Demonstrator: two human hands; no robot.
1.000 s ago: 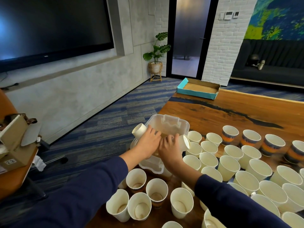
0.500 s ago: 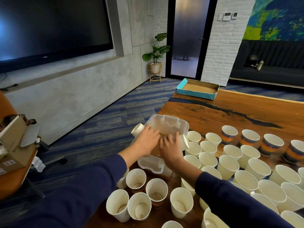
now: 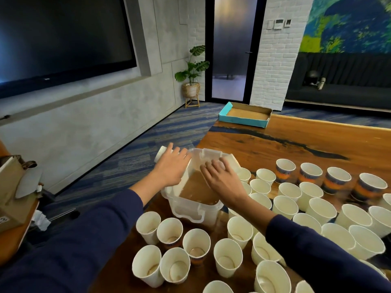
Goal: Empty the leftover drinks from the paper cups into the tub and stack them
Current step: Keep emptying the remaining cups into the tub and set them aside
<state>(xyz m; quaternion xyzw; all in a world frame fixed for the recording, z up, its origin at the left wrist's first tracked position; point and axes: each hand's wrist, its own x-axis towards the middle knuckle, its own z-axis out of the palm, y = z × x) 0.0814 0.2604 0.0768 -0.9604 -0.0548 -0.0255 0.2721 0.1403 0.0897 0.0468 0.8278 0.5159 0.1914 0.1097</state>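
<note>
A white paper cup is held on its side by the left hand, fingers curled over it, at the far-left corner of the tub; a second tipped cup is gripped by the right hand above the tub's far-right rim. Both cups are kept over or beside the opening, likely so leftover liquid drains inside rather than onto the tabletop. Brown liquid is seen pooled in the clear plastic tub, which is set at the tabletop's near-left edge, within easy reach. Upright cups are crowded around it: a near cluster with dregs visible in several, plain white ones to the right, orange-banded ones further back. No stack can be made out, so the task is judged early. A teal cardboard tray is left at the far end.
</note>
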